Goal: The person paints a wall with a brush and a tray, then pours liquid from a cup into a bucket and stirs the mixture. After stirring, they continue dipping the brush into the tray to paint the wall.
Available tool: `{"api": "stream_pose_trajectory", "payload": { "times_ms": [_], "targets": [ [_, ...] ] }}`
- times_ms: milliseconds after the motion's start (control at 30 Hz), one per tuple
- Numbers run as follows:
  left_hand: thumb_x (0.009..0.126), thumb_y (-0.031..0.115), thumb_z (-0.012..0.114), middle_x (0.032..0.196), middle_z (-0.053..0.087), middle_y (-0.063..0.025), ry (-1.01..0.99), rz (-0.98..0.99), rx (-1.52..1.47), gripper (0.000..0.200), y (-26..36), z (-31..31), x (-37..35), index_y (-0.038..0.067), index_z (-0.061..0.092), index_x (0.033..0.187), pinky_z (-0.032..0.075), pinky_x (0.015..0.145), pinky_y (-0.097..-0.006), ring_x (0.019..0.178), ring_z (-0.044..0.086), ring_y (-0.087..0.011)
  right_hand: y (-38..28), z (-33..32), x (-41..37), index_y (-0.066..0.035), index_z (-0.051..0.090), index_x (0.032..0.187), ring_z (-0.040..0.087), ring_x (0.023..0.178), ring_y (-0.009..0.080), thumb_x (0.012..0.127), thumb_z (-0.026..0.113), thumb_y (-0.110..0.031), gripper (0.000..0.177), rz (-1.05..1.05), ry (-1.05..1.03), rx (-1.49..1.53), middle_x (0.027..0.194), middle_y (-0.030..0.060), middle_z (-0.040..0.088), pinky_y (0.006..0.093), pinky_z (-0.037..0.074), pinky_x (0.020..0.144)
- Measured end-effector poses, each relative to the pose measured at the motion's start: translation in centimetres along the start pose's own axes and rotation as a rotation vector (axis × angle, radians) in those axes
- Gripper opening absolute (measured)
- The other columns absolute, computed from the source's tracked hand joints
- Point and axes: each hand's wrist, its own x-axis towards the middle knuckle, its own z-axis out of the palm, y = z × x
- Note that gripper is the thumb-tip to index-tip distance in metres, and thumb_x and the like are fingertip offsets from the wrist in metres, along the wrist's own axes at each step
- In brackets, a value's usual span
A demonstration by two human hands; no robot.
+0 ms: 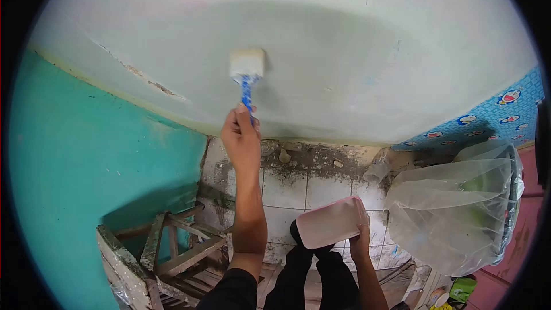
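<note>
My left hand [241, 138] clamps the brush [247, 66] by its stiff blue handle, head pressed to pale paintwork [373, 51] at twelve o'clock; likely light, soft-bristled. My right hand [360, 244] clasps a tub [332, 222] at five o'clock.

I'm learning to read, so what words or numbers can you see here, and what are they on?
None can be read.
The blue sheet: only cartoon pictures, no readable letters.
The green packet: any print is too small and blurred.
The brush in the left hand and the pink tub in the right hand: no writing shows.
</note>
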Motion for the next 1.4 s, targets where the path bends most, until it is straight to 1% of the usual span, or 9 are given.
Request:
{"api": "stream_pose_trajectory", "payload": {
  "times_ms": [167, 433, 600, 633, 733, 967, 1133, 1267, 1400],
  "targets": [
    [0.105, 0.031, 0.050, 0.069, 0.047, 0.0043, -0.033, 0.098, -0.006, 0.029, 0.4, 0.5, 1.1, 0.004, 0.060, 0.100, 0.030, 0.052, -0.0194, 0.060, 0.039, -0.0026, -2.7, 2.3, -0.7, -0.006, 0.036, 0.142, 0.044, 0.132, 0.0254, 0.088, 0.047, -0.021, 0.057, -0.039, -0.029, 0.000, 0.138, 0.0142, 0.045, 0.0395, 0.035, 0.111],
    [0.105, 0.031, 0.044, 0.069, 0.051, -0.0047, -0.121, 0.141, 0.488, 0.037, -33.3, -1.8, -0.9, 0.002, 0.055, 0.085, 0.042, 0.057, -0.0341, 0.060, 0.050, -0.0164, -3.3, -0.4, -0.6, -0.002, 0.037, 0.143, 0.044, 0.133, 0.0256, 0.093, 0.047, -0.023, 0.056, 0.009, 0.043, 0.080, 0.141, 0.0133, 0.047, 0.0393, 0.033, 0.113],
    [0.101, 0.032, 0.048, 0.066, 0.058, -0.0129, -0.116, -0.400, 0.595, 0.042, -38.2, -1.6, -1.4, -0.002, 0.060, 0.079, 0.043, 0.058, -0.0405, 0.057, 0.056, -0.0286, -4.4, -2.5, -0.4, -0.001, 0.037, 0.144, 0.044, 0.133, 0.0251, 0.092, 0.049, -0.025, 0.058, -0.012, 0.102, 0.054, 0.141, 0.0135, 0.047, 0.0392, 0.034, 0.112],
    [0.100, 0.032, 0.048, 0.066, 0.060, -0.0153, -0.104, -0.474, 0.569, 0.043, -37.5, -1.0, -0.9, -0.002, 0.061, 0.079, 0.043, 0.058, -0.0416, 0.058, 0.058, -0.0322, -4.9, -2.9, -0.4, -0.001, 0.037, 0.144, 0.044, 0.133, 0.0250, 0.092, 0.049, -0.026, 0.058, -0.014, 0.120, 0.053, 0.141, 0.0135, 0.047, 0.0392, 0.034, 0.112],
    [0.099, 0.028, 0.048, 0.064, 0.062, -0.0146, -0.038, -0.196, 0.573, 0.043, -29.8, 0.3, 0.5, -0.004, 0.062, 0.075, 0.043, 0.056, -0.0409, 0.054, 0.056, -0.0282, -5.2, -4.6, -0.7, -0.009, 0.040, 0.139, 0.046, 0.129, 0.0228, 0.092, 0.048, -0.020, 0.049, -0.070, 0.133, 0.044, 0.134, 0.0098, 0.048, 0.0389, 0.037, 0.108],
    [0.101, 0.026, 0.052, 0.061, 0.051, 0.0013, 0.011, -0.168, 0.159, 0.034, -3.3, 1.3, 1.3, -0.001, 0.063, 0.082, 0.027, 0.046, -0.0235, 0.051, 0.040, -0.0042, -7.4, -3.3, -1.8, -0.009, 0.039, 0.141, 0.046, 0.129, 0.0236, 0.095, 0.047, -0.025, 0.049, -0.073, 0.128, 0.087, 0.135, 0.0103, 0.048, 0.0398, 0.038, 0.108],
    [0.104, 0.031, 0.051, 0.061, 0.047, 0.0038, 0.013, 0.011, -0.006, 0.035, 10.5, 2.2, 0.5, 0.001, 0.063, 0.089, 0.026, 0.048, -0.0198, 0.053, 0.037, -0.0021, -8.1, -0.6, -2.2, -0.008, 0.036, 0.143, 0.046, 0.131, 0.0255, 0.094, 0.047, -0.029, 0.054, -0.093, 0.042, 0.068, 0.138, 0.0125, 0.046, 0.0417, 0.038, 0.109],
    [0.104, 0.029, 0.051, 0.064, 0.046, 0.0042, 0.024, 0.150, -0.011, 0.030, 15.0, 2.8, 1.4, 0.003, 0.064, 0.095, 0.027, 0.050, -0.0197, 0.057, 0.037, -0.0026, -8.9, 2.2, -2.7, -0.005, 0.033, 0.144, 0.044, 0.134, 0.0269, 0.093, 0.046, -0.031, 0.059, -0.133, -0.039, 0.029, 0.143, 0.0145, 0.043, 0.0422, 0.038, 0.110],
    [0.106, 0.027, 0.047, 0.067, 0.046, 0.0028, -0.061, 0.175, 0.093, 0.032, 5.9, 2.1, 3.3, 0.004, 0.058, 0.088, 0.030, 0.053, -0.0230, 0.061, 0.037, -0.0040, -9.4, 3.9, -4.1, -0.005, 0.034, 0.145, 0.046, 0.132, 0.0276, 0.094, 0.044, -0.029, 0.057, -0.122, -0.074, 0.069, 0.142, 0.0144, 0.045, 0.0431, 0.039, 0.109]
  ]
}}
